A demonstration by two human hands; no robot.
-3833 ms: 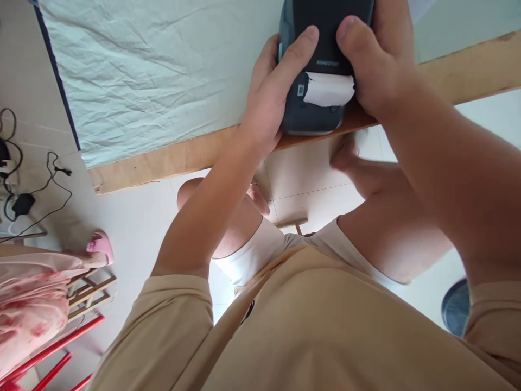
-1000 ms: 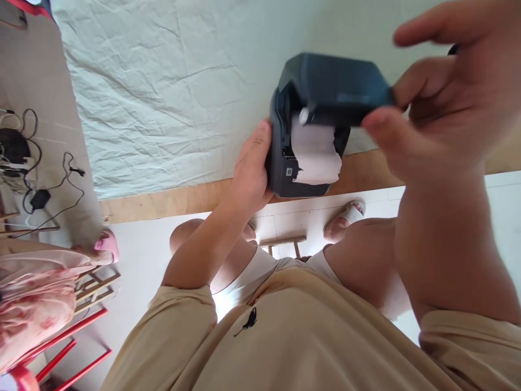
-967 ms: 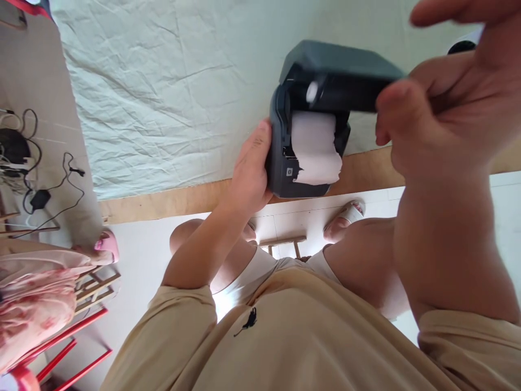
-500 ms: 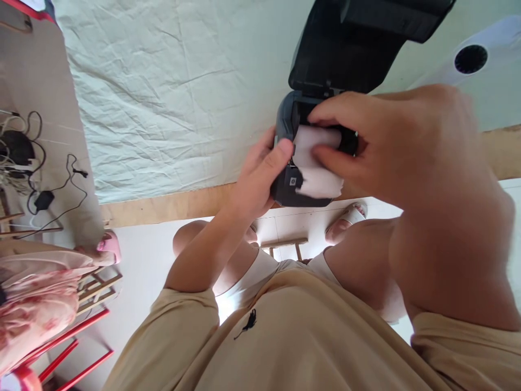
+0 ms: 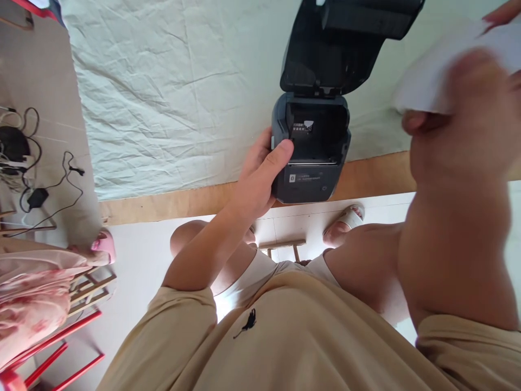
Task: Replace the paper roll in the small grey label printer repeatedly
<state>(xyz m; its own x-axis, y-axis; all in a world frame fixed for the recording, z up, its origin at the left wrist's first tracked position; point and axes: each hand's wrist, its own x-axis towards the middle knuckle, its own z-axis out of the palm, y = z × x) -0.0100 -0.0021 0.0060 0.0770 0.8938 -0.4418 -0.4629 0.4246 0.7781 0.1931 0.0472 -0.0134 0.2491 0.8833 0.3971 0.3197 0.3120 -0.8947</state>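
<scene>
A dark grey printer-like device (image 5: 311,182) has its black lid (image 5: 325,60) swung up and back, and its inner bay shows a small label and no roll. My left hand (image 5: 264,168) grips the device's left side, thumb over the rim. At the upper right my right hand (image 5: 476,108), blurred, is closed on a white paper roll (image 5: 431,70), away from the device. Beyond the roll, part of another hand (image 5: 504,13) shows at the right edge, touching or close to the paper; which, I cannot tell.
A pale green cloth (image 5: 163,98) covers the table, whose wooden edge (image 5: 183,201) runs below the device. Black cables with an adapter (image 5: 37,198) lie at the far left. Below them are a person's pink patterned clothing (image 5: 32,304), a pink slipper (image 5: 106,245) and red stool legs (image 5: 77,372).
My right hand has lifted the paper roll out of the device and moved it to the upper right. Another hand has appeared there. My left hand still holds the device.
</scene>
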